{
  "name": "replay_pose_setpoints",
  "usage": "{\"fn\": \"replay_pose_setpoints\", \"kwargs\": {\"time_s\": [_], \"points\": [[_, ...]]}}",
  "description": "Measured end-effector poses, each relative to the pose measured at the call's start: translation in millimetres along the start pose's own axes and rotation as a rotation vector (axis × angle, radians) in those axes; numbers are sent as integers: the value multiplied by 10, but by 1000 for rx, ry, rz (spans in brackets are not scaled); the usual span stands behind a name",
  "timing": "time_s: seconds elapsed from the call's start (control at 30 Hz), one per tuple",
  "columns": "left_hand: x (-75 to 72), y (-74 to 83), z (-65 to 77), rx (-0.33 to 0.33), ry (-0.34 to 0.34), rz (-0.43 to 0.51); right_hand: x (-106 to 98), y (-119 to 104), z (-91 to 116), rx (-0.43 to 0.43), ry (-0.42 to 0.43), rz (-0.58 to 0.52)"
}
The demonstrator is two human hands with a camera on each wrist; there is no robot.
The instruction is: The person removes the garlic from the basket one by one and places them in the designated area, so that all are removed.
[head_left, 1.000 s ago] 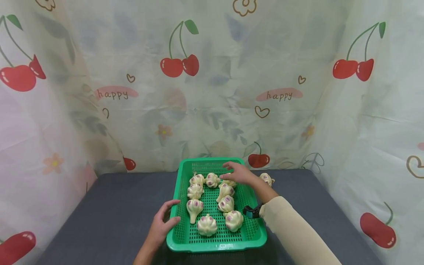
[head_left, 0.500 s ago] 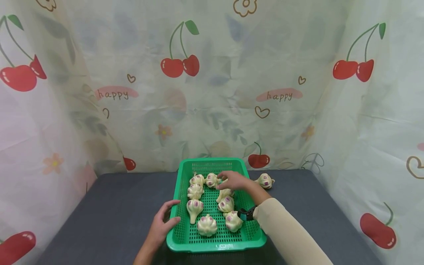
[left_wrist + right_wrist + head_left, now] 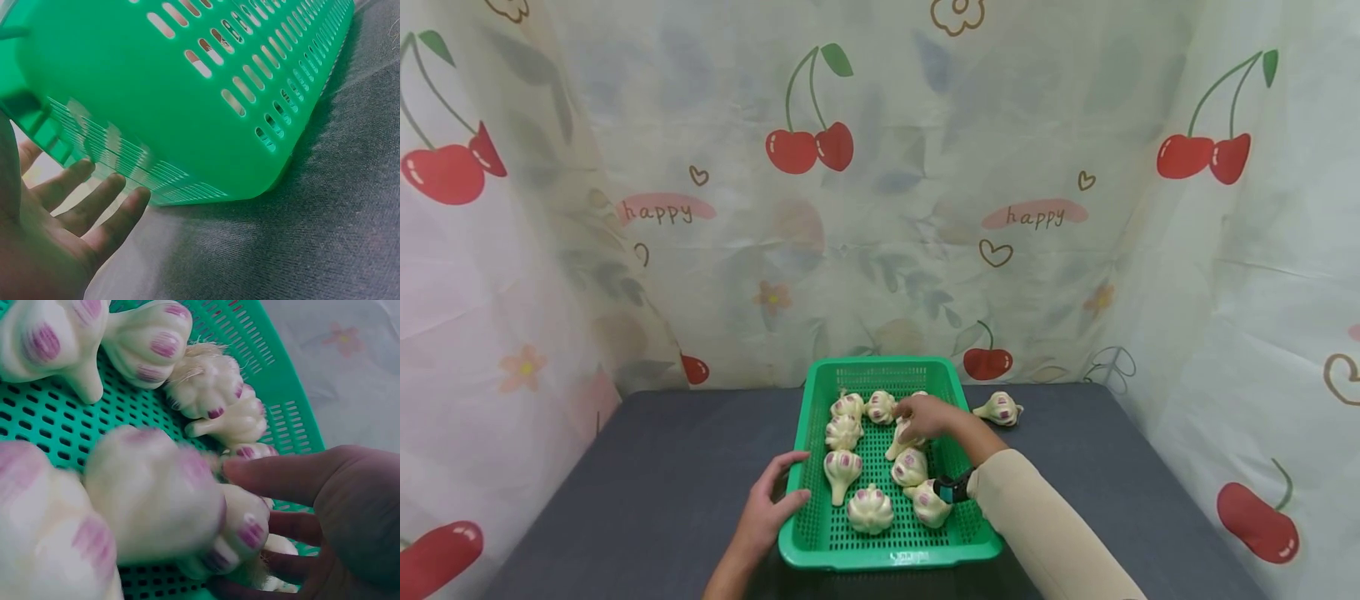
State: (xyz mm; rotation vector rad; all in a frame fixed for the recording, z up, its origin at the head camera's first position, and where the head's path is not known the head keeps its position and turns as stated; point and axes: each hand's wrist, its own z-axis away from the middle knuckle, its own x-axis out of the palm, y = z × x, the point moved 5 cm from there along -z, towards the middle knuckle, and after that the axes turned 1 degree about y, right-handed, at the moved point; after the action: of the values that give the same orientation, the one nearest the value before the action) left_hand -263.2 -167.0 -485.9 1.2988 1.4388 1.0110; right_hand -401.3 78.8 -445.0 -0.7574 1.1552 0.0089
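A green plastic basket [image 3: 797, 500] with slotted walls holds several white garlic bulbs [image 3: 870, 510] with purple patches. My right hand [image 3: 927, 417] reaches down inside its right half. Thumb and fingers grip a garlic bulb [image 3: 904, 437] in the right row; in the right wrist view the thumb lies on one side of this garlic bulb [image 3: 247, 528] and the fingers on the other. My left hand [image 3: 765, 507] is at the basket's left side, thumb and fingers spread. In the left wrist view its fingertips touch the basket's outer wall [image 3: 94, 94].
One garlic bulb [image 3: 1000, 409] lies on the dark grey table [image 3: 692, 467], right of the basket's far end. A patterned curtain [image 3: 887, 275] stands behind the table and on both sides. A dark wristband [image 3: 953, 488] sits on the right wrist, close above the near bulbs.
My right hand has come down from above the basket's far right corner onto a bulb in the right row. The two bulbs nearer me shifted slightly. The left hand stays put.
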Motion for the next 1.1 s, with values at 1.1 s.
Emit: {"fn": "replay_pose_setpoints", "kwargs": {"time_s": [1.1], "points": [[0,17,4,-9,1,3,-193,-142,285,-98,83,49]]}}
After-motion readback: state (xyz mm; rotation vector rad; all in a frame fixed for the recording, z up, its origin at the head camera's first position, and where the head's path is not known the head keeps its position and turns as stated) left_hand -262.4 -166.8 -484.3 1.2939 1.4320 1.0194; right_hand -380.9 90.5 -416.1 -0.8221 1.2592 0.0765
